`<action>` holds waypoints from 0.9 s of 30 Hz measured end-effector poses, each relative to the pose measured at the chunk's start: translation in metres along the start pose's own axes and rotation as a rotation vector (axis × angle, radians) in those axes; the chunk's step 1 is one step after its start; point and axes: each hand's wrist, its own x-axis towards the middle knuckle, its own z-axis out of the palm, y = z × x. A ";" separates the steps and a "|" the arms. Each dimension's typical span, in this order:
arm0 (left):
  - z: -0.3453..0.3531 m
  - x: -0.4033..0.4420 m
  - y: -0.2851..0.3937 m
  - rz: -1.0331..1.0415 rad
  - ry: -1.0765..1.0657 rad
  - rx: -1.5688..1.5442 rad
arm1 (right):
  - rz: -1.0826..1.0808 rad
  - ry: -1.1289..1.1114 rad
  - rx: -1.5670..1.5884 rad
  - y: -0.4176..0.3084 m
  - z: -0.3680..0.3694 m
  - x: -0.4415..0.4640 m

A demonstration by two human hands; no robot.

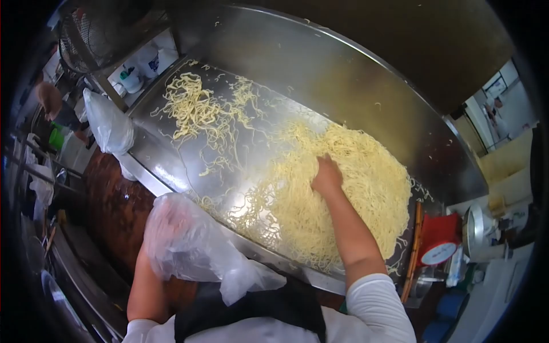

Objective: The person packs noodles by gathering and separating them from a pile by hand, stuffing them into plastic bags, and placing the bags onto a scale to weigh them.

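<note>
On the steel desk (171,157), noodles (366,183) are apparently gathered by the right hand (327,174); grip cannot be told; firmer closing likely needed.

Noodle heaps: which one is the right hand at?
The big, dense heap at image right; the right hand is on it. No hand touches the small, loose heap at upper left.

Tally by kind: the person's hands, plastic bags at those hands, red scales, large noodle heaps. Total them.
Hands (left hand, right hand): 2
Plastic bag: 1
Red scale: 1
Large noodle heap: 1
Total: 5
</note>
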 end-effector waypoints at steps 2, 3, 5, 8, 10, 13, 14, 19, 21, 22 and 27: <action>0.000 -0.011 -0.029 -0.162 0.037 -0.250 | 0.052 -0.120 0.116 -0.011 0.002 0.014; -0.003 -0.017 -0.057 -0.269 0.060 -0.460 | 0.049 -0.035 0.230 -0.006 0.015 0.008; -0.008 -0.011 -0.052 -0.101 0.152 -0.283 | 0.034 0.159 0.442 0.010 0.040 -0.007; -0.010 0.000 -0.015 0.109 0.322 -0.083 | 0.137 0.156 0.877 0.015 0.038 -0.040; -0.016 0.003 0.008 0.182 0.260 -0.091 | 0.285 0.257 1.212 0.018 0.017 -0.044; -0.021 0.011 0.011 0.529 0.177 0.084 | -0.006 0.366 1.598 0.010 -0.075 -0.054; -0.021 0.013 0.015 0.547 0.183 0.141 | -0.059 0.356 1.653 -0.008 -0.123 -0.061; -0.017 0.015 0.006 0.632 0.225 0.251 | -0.409 0.414 1.666 -0.016 -0.250 -0.045; -0.016 0.009 0.019 0.461 0.224 0.040 | -0.748 0.217 1.693 -0.031 -0.283 -0.054; -0.016 0.006 0.024 0.373 0.222 -0.062 | -0.814 0.225 1.655 -0.026 -0.295 -0.043; -0.025 0.005 0.014 0.411 0.222 -0.022 | -0.807 0.286 1.641 -0.029 -0.305 0.000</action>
